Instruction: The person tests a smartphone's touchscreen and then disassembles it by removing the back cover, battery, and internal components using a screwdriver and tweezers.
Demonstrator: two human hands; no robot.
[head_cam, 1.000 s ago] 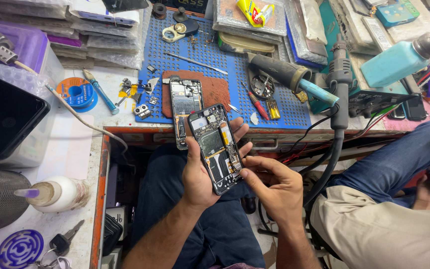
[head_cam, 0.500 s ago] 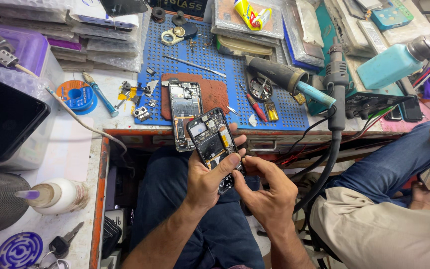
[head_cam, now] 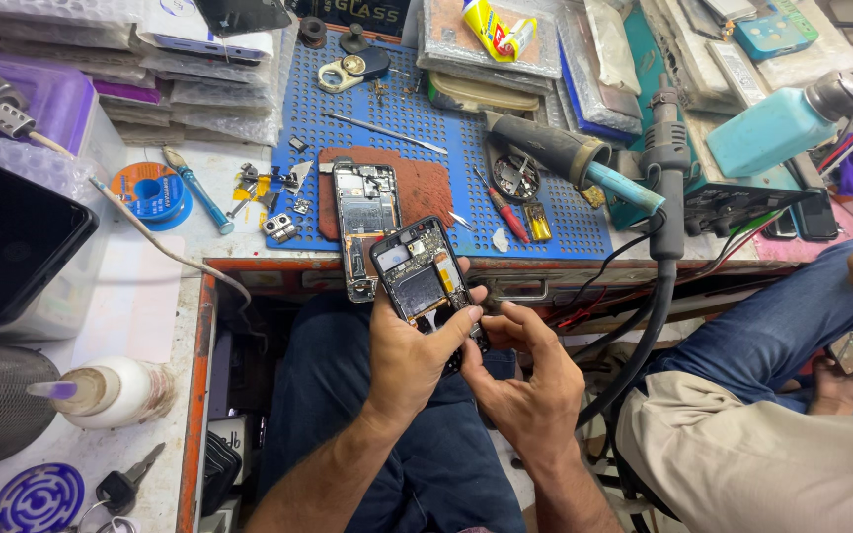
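- Opened smartphone [head_cam: 420, 278] sits at frame centre, held over the lap just below the front edge of the blue perforated mat [head_cam: 545, 212].
- Left hand [head_cam: 409, 357] cradles the phone from below; fingers curled around the body, thumb pressed across the lower right edge. Firm hold.
- Right hand [head_cam: 525, 380] is at the phone's lower end, fingertips pinched together on something small there. What they pinch is too small to tell.
- Progress, judged from the view: back cover already off, internals exposed. Board, dark shields and battery area remain in the frame, so the work inside looks only partly done and reassembly has not begun.
- Phone appearance: black frame, dark metal shields, a small orange-yellow patch near the right side, camera cut-out at the top end. Tilted, top end pointing to upper left.
- A second opened phone body [head_cam: 365, 212] lies on the brown pad [head_cam: 425, 188], above the held one.
- Hot-air handle [head_cam: 555, 148] rests at upper right of the mat; red screwdriver [head_cam: 501, 209] beside it.
- Another person's legs [head_cam: 772, 326] at the right edge.
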